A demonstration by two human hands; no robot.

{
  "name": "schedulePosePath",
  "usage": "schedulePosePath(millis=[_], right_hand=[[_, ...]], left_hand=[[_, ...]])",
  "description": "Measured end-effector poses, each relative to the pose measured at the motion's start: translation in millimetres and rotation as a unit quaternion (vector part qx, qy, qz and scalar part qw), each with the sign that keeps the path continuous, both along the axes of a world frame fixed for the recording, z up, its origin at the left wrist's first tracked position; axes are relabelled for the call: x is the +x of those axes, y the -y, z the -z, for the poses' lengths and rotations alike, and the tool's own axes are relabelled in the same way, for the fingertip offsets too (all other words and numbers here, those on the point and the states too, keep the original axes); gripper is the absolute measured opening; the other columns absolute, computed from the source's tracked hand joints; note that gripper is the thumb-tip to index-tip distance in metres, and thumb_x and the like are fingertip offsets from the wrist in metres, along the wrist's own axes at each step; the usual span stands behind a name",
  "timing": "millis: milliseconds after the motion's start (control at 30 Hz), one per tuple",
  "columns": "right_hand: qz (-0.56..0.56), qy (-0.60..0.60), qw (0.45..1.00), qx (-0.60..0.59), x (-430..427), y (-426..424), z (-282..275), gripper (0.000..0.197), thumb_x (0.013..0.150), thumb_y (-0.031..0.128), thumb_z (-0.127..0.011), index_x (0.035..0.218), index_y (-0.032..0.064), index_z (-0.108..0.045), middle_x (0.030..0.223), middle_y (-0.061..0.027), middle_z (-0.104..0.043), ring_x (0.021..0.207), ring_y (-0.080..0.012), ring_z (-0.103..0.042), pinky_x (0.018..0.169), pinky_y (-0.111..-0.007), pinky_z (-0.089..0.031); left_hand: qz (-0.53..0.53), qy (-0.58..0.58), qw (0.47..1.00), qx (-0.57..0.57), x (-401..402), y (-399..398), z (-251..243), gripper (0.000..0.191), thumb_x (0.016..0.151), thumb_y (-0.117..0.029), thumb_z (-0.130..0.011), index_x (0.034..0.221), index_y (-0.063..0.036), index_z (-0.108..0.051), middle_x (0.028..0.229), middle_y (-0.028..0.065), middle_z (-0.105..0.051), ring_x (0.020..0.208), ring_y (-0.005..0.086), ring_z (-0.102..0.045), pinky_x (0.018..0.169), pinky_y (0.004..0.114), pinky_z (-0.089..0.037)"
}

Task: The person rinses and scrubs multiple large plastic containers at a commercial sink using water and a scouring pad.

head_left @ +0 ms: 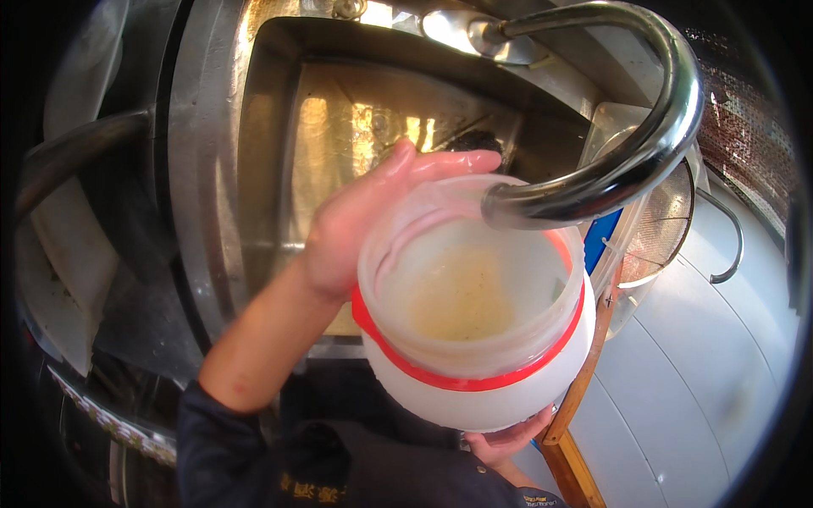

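Note:
A translucent white plastic jar (483,406) with a red band (444,379) below its wide mouth is held up in front of me, tilted so that I look into it. Yellowish liquid or residue with small specks (470,298) shows at its bottom. My left hand (362,216) is wet and lies along the far left side of the jar, fingers stretched around the rim. From beneath, my right hand (511,435) supports the jar's lower edge; most of it is hidden. The end of a curved metal faucet spout (540,206) overlaps the jar mouth. I cannot make out a water stream.
Behind the jar is a stainless steel sink (267,152), with dark matter (476,143) near its far right corner. A round mesh strainer (660,222) stands to the right, by a wooden bar (587,374) and white panels (686,355). A metal pipe (82,152) runs at left.

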State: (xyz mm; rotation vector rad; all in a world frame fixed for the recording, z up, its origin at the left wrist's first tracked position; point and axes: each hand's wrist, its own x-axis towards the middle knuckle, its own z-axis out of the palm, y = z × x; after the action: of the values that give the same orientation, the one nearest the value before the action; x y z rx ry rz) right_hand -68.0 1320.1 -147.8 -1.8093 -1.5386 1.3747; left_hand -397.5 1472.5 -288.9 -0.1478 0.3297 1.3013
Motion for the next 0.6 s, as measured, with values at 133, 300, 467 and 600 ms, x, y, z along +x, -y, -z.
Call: schedulePosePath(millis=[133, 300, 467, 600], right_hand=[[-0.026, 0.020, 0.999, 0.034, 2, -1, -4, 0.131, 0.077, 0.025, -0.099, 0.167, 0.0191, -0.004, 0.167, -0.0229, -0.028, 0.146, -0.0368, -0.051, 0.112, -0.049, -0.056], [-0.074, 0.056, 0.994, 0.057, 8, 2, -4, 0.136, 0.076, 0.022, -0.100, 0.166, 0.0217, 0.003, 0.167, -0.0237, -0.025, 0.146, -0.0367, -0.051, 0.112, -0.049, -0.057], [-0.058, 0.063, 0.986, 0.142, -4, -2, 1, 0.134, 0.072, 0.041, -0.103, 0.170, 0.0124, -0.016, 0.172, -0.0194, -0.027, 0.152, -0.0326, -0.042, 0.120, -0.051, -0.044], [-0.040, 0.069, 0.983, 0.165, -2, 3, 8, 0.133, 0.070, 0.039, -0.105, 0.168, 0.0134, -0.019, 0.172, -0.0186, -0.029, 0.152, -0.0331, -0.043, 0.120, -0.051, -0.044]], left_hand=[[0.007, 0.062, 0.997, 0.049, 9, -8, 6, 0.072, 0.119, -0.049, -0.024, 0.157, 0.0094, -0.045, 0.155, 0.0256, -0.057, 0.145, 0.0340, -0.056, 0.125, 0.048, -0.042], [0.015, 0.079, 0.994, 0.068, 14, -15, 10, 0.073, 0.118, -0.051, -0.025, 0.157, 0.0073, -0.046, 0.157, 0.0261, -0.056, 0.147, 0.0349, -0.054, 0.126, 0.050, -0.040], [0.010, 0.144, 0.987, 0.070, 18, -26, 20, 0.073, 0.117, -0.053, -0.027, 0.155, 0.0044, -0.049, 0.156, 0.0268, -0.057, 0.145, 0.0360, -0.056, 0.125, 0.050, -0.041], [0.010, 0.178, 0.980, 0.092, 27, -35, 30, 0.071, 0.118, -0.052, -0.027, 0.152, 0.0036, -0.053, 0.155, 0.0276, -0.057, 0.143, 0.0359, -0.058, 0.124, 0.050, -0.042]])
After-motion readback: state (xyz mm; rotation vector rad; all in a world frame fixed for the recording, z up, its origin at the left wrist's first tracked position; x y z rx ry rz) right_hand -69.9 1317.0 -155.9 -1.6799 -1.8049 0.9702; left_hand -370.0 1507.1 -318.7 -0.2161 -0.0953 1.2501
